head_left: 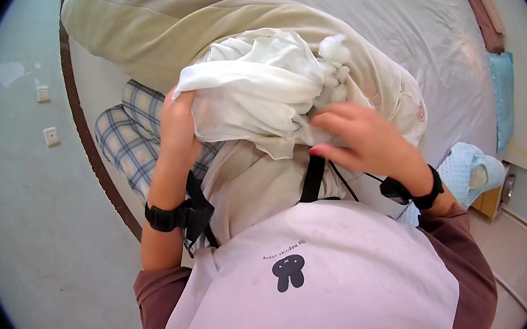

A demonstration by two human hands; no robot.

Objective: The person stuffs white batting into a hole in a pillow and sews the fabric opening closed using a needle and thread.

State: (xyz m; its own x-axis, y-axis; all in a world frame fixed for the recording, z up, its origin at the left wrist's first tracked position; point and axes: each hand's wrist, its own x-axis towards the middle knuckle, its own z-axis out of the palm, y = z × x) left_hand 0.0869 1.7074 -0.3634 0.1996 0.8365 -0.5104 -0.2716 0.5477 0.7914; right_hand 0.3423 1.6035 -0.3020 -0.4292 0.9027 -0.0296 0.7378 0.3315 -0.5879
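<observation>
A crumpled white cloth (249, 91), shaped like a loose cover, lies bunched over my lap. My left hand (178, 125) is closed on its left edge, with a fold raised over the fingers. At the cloth's right end, tufts of white fluffy stuffing (333, 72) show beside the folds. My right hand (364, 133) is at that end, just below the stuffing. Its fingers reach toward the cloth, with the thumb spread apart from them, and I see nothing held between them. The fingertips are at the cloth's edge; whether they touch it is unclear.
Beige trousers (150, 24) cover my crossed legs on a bed with a pale shiny sheet (417, 30). A plaid cloth (127, 134) lies to the left. Light-blue fabric (462, 164) is at the right, near a blue cushion (503, 98). Black straps (312, 178) cross near my waist.
</observation>
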